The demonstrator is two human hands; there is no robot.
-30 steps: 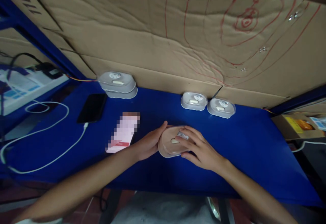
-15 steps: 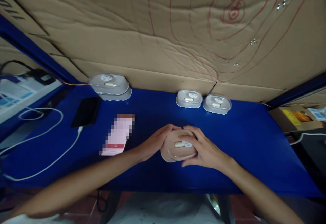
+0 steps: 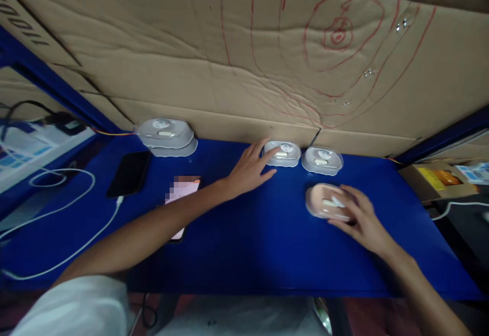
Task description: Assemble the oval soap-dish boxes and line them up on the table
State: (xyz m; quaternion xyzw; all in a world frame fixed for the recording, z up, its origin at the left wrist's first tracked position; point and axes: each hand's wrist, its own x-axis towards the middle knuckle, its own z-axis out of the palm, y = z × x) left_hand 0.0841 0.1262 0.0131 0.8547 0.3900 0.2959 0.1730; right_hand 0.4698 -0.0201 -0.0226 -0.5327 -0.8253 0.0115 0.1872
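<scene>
My right hand point(image 3: 357, 218) grips the right end of a clear-lidded case with a pinkish inside point(image 3: 324, 201), over the right part of the blue table; the case is slightly blurred. My left hand point(image 3: 254, 168) reaches toward the back with fingers spread, its fingertips at the left end of a grey clear-lidded case point(image 3: 282, 160). Whether they touch it I cannot tell. Just right of that one sits a similar grey case point(image 3: 322, 161). Each case carries a round white label and a small pale piece.
Two stacked grey cases point(image 3: 168, 134) stand at the back left. A black phone point(image 3: 129, 174) on a white cable and a lit phone point(image 3: 183, 188), partly under my left forearm, lie at left. Cardboard point(image 3: 171, 60) walls the back. An open carton point(image 3: 439, 183) sits at far right.
My left hand has let go of the pinkish case and moved back to the grey case. My right hand has carried the pinkish case to the right. The view has shifted slightly.
</scene>
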